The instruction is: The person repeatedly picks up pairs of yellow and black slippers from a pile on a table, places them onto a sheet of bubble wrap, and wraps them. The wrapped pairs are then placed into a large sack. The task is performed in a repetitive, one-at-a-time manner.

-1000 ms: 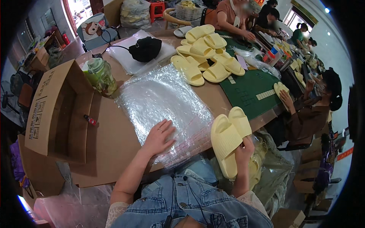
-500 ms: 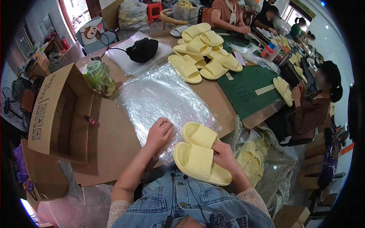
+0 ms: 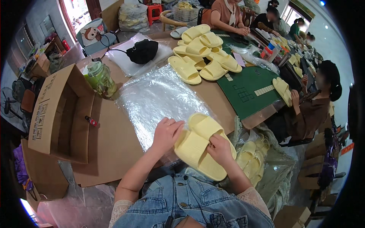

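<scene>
My right hand [image 3: 221,149] is closed on a pair of pale yellow slippers [image 3: 197,159], fingers gripping at their inner side. The two slippers overlap, tilted, just above the near edge of the table. Under them and beyond lies a flat, shiny clear plastic bag [image 3: 157,97]. My left hand [image 3: 166,133] is at the bag's near end, right beside the slippers' open heels, its fingers bent and pinched on what looks like the bag's film. The slippers hide part of that bag end.
A pile of yellow slippers [image 3: 203,49] lies at the far side near a green mat [image 3: 247,89]. To the left stand an open cardboard box [image 3: 57,117], a small red bottle [image 3: 91,121] and a green-lidded jar [image 3: 99,79]. A sack of slippers [image 3: 253,157] sits right; co-workers sit beyond.
The slippers have turned and moved up over the bag's near end with my right hand. My left hand has shifted slightly right, and its fingers now meet the slippers' edge.
</scene>
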A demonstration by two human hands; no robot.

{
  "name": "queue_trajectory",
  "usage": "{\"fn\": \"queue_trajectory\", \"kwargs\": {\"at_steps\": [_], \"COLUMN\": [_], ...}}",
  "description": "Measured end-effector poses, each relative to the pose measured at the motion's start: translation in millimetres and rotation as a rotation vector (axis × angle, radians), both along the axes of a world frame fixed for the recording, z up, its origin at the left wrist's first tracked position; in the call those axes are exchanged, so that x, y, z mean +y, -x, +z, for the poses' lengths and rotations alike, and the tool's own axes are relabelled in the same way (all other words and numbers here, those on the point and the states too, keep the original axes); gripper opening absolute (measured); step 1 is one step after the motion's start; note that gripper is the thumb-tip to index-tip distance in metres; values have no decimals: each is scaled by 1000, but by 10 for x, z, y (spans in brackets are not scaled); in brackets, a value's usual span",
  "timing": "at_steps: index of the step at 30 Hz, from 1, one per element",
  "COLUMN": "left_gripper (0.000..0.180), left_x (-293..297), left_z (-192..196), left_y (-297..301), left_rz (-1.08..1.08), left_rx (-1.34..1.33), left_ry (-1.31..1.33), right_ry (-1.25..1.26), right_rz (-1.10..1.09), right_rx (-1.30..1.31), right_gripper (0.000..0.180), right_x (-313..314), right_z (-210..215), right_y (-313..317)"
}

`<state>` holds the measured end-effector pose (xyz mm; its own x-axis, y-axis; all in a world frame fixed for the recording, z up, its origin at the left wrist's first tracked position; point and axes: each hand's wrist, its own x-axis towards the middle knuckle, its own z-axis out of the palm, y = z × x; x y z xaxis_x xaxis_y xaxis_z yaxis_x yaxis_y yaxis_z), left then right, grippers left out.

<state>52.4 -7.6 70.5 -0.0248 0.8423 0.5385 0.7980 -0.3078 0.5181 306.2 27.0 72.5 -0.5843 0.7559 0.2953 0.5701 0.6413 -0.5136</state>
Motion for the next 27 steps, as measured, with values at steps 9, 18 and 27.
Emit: {"fn": "queue_trajectory", "kwargs": {"at_steps": [9,18,27], "left_gripper": [19,23,33], "left_x": [-183,-367,-359], "left_z": [213,377,238], "left_y": [-267,-307,-111], "left_rz": [-227,-305,-558], "left_rx": [33,-21,-39], "left_ry": [-1,-84,122], "right_ry": [-21,-74,-162], "right_rz": [-76,-106,-108], "right_rx": [10,86,63], "right_gripper": [19,19,34], "right_x": [133,697,800], "right_z": [-231,-490,-633], "right_y": [524,1300,1446]}}
